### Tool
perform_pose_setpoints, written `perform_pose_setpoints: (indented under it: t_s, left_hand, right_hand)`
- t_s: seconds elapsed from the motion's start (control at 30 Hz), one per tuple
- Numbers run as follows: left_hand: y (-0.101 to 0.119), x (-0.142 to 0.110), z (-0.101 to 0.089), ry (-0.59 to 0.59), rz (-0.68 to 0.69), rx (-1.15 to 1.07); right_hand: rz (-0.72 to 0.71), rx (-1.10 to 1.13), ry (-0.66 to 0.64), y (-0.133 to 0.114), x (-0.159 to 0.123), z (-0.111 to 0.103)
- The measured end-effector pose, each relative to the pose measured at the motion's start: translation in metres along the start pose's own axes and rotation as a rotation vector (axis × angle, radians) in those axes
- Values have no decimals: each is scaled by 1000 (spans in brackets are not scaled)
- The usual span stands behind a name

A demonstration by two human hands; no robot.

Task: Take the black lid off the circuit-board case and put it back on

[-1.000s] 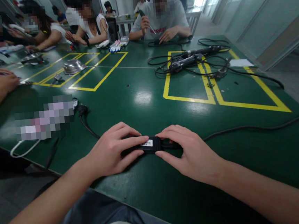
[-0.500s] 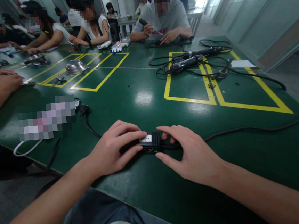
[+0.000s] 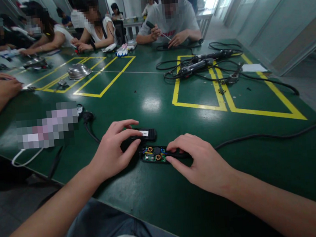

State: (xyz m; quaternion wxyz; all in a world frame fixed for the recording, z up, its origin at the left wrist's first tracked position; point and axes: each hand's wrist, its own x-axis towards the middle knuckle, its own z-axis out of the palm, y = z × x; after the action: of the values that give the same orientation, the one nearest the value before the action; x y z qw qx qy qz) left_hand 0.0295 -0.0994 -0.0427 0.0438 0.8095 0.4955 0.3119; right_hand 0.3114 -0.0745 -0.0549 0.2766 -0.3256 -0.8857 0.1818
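My left hand (image 3: pixel 112 146) is closed on the left part of a black plastic cover (image 3: pixel 151 134) with a white label. Just nearer to me lies the open lower case (image 3: pixel 142 158), showing a green circuit board (image 3: pixel 150 157) with copper coils and coloured wires. My right hand (image 3: pixel 203 162) pinches the black power cord (image 3: pixel 181 154) where it enters the right end of this case. Its fingers hide part of the cord and that end. From there the cord (image 3: pixel 248 137) runs off to the right.
On the green table (image 3: pixel 143 204), a black plug (image 3: pixel 88 118) and a blurred-out item (image 3: pixel 50 124) lie left. Electric screwdrivers (image 3: pixel 197 67) with tangled cords lie beyond, and a metal bowl (image 3: pixel 78 71) farther left. Across the table a person (image 3: pixel 175 21) holds a screwdriver (image 3: pixel 163 33).
My left hand has lifted the labelled cover off the case and moved it slightly away and left, exposing the circuit board. My right fingers have closed on the cord end.
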Motion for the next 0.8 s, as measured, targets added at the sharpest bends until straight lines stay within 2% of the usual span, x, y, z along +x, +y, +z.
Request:
perform_pose_setpoints:
  t_s: [0.07, 0.13, 0.27, 0.43, 0.6, 0.8]
  left_hand:
    - [4, -1, -1, -10, 81, -24]
    - [6, -2, -1, -85, 149, -54]
    - [9, -1, -1, -192, 155, -68]
    - [9, 0, -3, -212, 134, -79]
    - [7, 0, -3, -152, 160, -154]
    - [8, 1, -3, -187, 121, -134]
  right_hand:
    - [-18, 20, -6, 1, 0, 1]
    - [-27, 47, -12, 2, -1, 1]
    - [10, 62, -24, 3, -2, 2]
    - [19, 61, 2, 2, -2, 1]
    - [12, 93, 33, 0, -2, 0]
    - [-23, 90, 40, 2, -2, 1]
